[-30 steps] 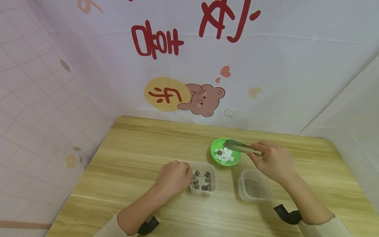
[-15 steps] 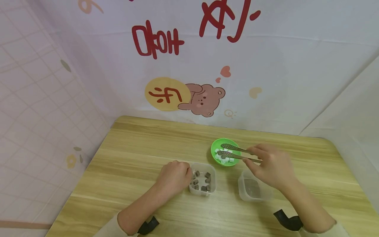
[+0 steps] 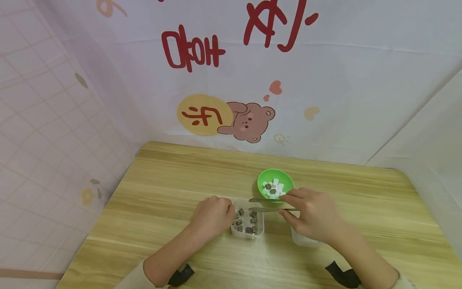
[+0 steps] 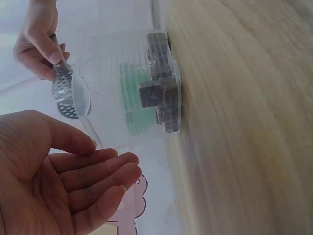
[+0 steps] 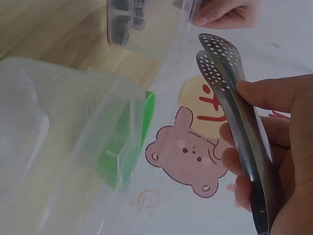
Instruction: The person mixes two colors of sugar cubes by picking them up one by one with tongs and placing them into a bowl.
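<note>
My left hand [image 3: 213,214] pinches the rim of a clear plastic container [image 4: 105,73] between thumb and forefinger. Several dark brown cubes [image 4: 152,93] lie on the container's floor. Metal tongs [image 5: 247,132] with perforated tips are held in my right hand [image 3: 312,212]; their arms stand slightly apart, with nothing visible between them. From the head view, the tongs' tips hang over the far part of that container. Behind it sits a green bowl [image 3: 268,176] of white cubes [image 3: 276,182], with two dark cubes [image 3: 273,191] among them.
A second clear plastic container [image 3: 304,241] stands to the right, partly covered by my right hand in the head view. Printed white cloth [image 3: 325,80] rises behind the wooden table [image 3: 173,168] and along its sides.
My right hand has brought the tongs from over the green bowl left and nearer, to above the left container. Two dark cubes now show in the bowl. The left hand stays put.
</note>
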`<state>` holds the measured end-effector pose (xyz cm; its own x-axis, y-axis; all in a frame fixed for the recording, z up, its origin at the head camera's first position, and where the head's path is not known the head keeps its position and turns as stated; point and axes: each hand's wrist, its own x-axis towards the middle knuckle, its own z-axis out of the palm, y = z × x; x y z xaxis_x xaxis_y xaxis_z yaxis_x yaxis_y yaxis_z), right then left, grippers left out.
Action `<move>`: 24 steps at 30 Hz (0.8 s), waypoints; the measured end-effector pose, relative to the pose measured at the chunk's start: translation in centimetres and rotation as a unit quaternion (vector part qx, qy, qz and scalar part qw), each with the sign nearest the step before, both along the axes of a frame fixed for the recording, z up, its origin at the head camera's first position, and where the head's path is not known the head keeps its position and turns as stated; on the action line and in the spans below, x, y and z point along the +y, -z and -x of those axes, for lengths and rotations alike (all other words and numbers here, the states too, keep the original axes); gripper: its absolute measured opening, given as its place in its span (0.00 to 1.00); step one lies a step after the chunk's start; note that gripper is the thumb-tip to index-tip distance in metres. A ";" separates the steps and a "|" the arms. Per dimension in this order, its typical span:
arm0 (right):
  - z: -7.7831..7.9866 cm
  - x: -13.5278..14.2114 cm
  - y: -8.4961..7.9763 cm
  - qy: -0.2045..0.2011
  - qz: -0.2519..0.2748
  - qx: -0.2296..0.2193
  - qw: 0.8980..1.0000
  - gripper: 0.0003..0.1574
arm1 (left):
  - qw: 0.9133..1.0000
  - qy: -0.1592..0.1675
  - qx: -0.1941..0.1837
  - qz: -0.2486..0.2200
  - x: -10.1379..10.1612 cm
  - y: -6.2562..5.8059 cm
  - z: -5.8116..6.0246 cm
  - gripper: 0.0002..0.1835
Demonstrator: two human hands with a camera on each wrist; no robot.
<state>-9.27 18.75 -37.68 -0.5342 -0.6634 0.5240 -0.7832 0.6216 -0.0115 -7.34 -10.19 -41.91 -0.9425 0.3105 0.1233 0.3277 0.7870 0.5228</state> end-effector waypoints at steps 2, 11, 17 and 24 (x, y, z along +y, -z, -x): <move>0.0 -0.4 0.3 -0.010 -0.013 -0.003 1.000 0.17 | 1.000 0.000 -0.001 0.000 0.0 0.0 0.0 0.27; 0.1 -1.9 0.8 -0.026 -0.077 0.003 0.997 0.12 | 1.000 0.003 -0.007 -0.003 -0.1 0.0 0.0 0.27; 0.3 -3.5 0.6 -0.046 -0.134 -0.004 0.990 0.13 | 1.000 0.006 -0.007 -0.004 0.0 0.0 0.1 0.28; 0.5 -5.1 0.3 -0.074 -0.183 -0.006 0.980 0.18 | 1.000 0.008 0.003 0.004 0.0 -0.1 0.1 0.28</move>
<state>-9.81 13.69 -37.93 -0.4223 -0.8766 0.2307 -0.8666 0.4650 0.1810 -7.43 -10.22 -41.79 -0.9369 0.3260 0.1265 0.3429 0.7859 0.5146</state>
